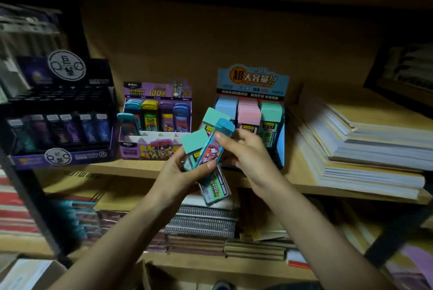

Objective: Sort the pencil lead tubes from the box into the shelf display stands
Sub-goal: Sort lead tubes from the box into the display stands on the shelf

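Head view: held tubes (208,149) overlap blue stand (251,79); paper stacks (365,146) beside.

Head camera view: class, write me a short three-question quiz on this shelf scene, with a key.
1. True or false: the blue cardboard display stand stands right of the purple cardboard display stand.
2. The left hand grips flat plastic lead tubes with caps of which colour? A mint; B red; C black.
3. Which hand pinches the clear blue-capped cartoon tube near its cap?
Key: 1 true; 2 A; 3 the right hand.
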Available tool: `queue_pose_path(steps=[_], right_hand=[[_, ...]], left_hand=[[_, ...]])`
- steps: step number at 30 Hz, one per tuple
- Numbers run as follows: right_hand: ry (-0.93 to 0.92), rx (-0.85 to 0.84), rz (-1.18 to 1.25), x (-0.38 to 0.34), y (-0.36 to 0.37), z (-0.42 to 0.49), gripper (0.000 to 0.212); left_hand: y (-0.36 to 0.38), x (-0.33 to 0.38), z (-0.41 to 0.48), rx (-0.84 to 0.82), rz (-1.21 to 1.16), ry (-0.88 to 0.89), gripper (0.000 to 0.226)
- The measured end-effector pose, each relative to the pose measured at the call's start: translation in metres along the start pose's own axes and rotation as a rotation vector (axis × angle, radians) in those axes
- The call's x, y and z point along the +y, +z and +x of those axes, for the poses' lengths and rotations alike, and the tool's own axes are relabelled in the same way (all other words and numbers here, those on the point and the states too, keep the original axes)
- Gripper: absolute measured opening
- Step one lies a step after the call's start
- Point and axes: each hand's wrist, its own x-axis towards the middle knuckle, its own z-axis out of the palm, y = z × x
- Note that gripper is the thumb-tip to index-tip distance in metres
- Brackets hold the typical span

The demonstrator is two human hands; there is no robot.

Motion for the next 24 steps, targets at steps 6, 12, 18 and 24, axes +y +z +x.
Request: queue_pose_path(steps=[6,12,18,24], right_hand=[[-0.003,-0.026,-0.002,0.008,0.012,0.006,0.013],[-0.083,-0.034,-0.019,-0.001,0.03,0.021,0.008],[-0.231,0.038,-0.017,-0.013,0.06,0.052,0.005],[-0.415,-0.029,-0.185,-0.01,0.113,0.078,0.008]], left_hand=[[-0.023,0.006,-0.006,0.022,-0.021,-0.089,0.036],[-0.065,0.025,-0.009,0.097,0.064,-0.056,0.03],[-0.127,0.038,-0.02,0.211,0.17,0.068,0.026],[-0.179,0.043,-0.036,0.279,0.257,0.108,0.022]])
